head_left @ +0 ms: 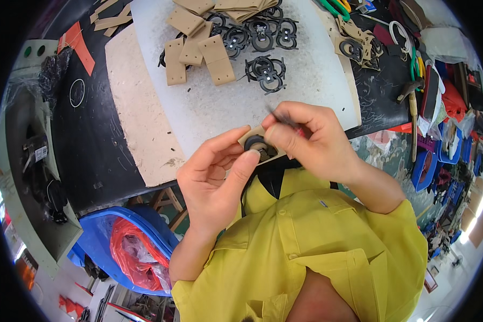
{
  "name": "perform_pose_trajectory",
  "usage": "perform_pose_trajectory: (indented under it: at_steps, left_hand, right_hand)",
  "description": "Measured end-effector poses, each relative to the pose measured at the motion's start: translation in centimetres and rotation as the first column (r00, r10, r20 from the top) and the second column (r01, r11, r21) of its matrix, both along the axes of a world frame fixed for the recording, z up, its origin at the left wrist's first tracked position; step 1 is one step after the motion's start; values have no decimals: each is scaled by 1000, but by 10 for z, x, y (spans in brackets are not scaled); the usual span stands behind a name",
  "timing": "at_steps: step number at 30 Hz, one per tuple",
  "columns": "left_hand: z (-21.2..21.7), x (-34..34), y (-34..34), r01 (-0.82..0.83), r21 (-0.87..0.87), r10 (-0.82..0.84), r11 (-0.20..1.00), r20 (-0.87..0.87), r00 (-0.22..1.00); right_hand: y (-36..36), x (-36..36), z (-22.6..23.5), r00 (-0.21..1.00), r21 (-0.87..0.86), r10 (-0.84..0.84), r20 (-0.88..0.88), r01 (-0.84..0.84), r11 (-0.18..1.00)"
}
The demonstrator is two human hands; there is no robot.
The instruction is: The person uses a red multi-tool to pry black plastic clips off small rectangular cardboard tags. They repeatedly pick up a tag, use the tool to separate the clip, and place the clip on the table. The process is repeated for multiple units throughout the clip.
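Tan card piece [250,135] with black ring fitting [256,143]: light, thin, bendable; pinched at its edges by left hand [214,177] and right hand [306,140], above the white mat's [209,107] near edge.

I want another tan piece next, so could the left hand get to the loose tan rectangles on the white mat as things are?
Probably not yet. The left hand is pinching the tan piece with the black ring together with the right hand. The mat between it and the tan rectangles looks open otherwise.
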State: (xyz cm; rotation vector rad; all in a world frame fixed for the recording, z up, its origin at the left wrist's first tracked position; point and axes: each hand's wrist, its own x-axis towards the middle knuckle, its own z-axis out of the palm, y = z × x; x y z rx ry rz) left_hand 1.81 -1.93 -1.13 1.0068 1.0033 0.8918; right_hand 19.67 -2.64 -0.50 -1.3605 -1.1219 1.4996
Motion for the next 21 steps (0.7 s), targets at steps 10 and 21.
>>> perform_pose_trajectory:
  at_steps: [10, 21]
  left_hand:
    - [-6, 4, 6, -61, -29, 63, 998, 101, 993]
    - [5, -7, 6, 50, -60, -50, 997, 12, 999]
  right_hand:
    - [0, 0, 4, 998, -93, 17, -68, -23, 995]
    - [2, 9, -2, 870, 622, -134, 474, -224, 750]
